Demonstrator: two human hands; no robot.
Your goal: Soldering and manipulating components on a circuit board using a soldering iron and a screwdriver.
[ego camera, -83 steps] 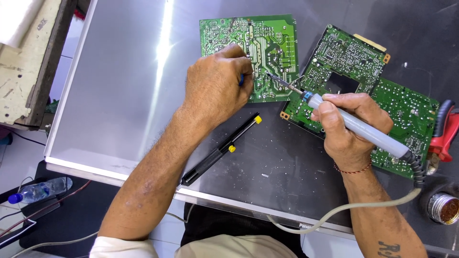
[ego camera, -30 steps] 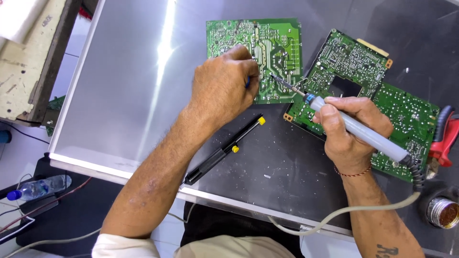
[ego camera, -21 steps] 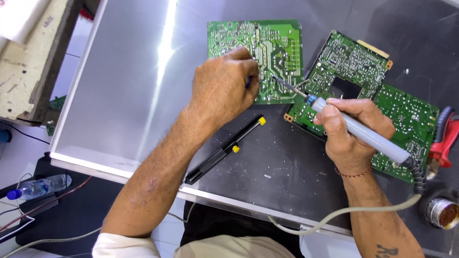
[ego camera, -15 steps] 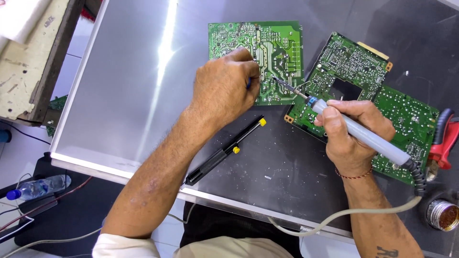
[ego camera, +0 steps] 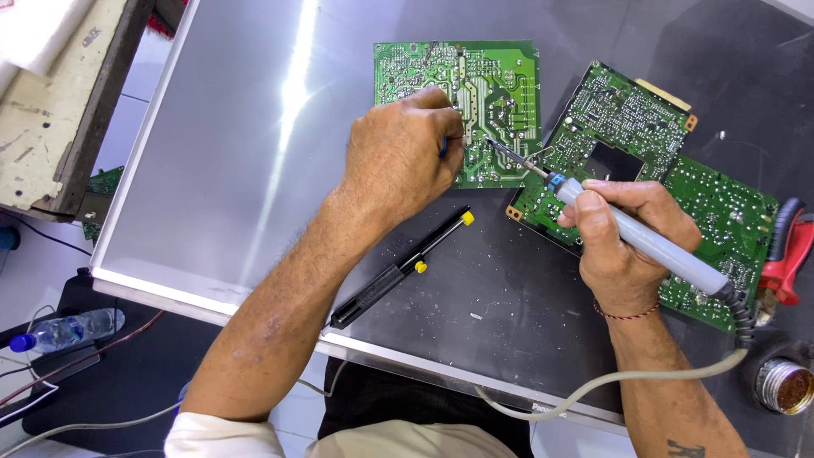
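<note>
My left hand (ego camera: 405, 161) rests on the lower left part of a square green circuit board (ego camera: 492, 85), fingers closed around a small blue-tipped item that is mostly hidden. My right hand (ego camera: 623, 246) grips a grey soldering iron (ego camera: 653, 246). Its dark tip touches the square board near its lower right, close to my left fingers. A larger green circuit board (ego camera: 627, 127) lies under my right hand, tilted on the dark metal tabletop (ego camera: 237, 153).
A black desoldering pump with yellow knobs (ego camera: 398, 271) lies below my left hand. Red-handled pliers (ego camera: 784, 254) and a small round tin (ego camera: 782, 386) sit at the right edge. The iron's cord (ego camera: 593, 386) loops over the front edge. A plastic bottle (ego camera: 64, 329) lies at lower left.
Both hands stay in nearly the same pose on the boards. The view has shifted slightly, so everything sits a little further right in the picture.
</note>
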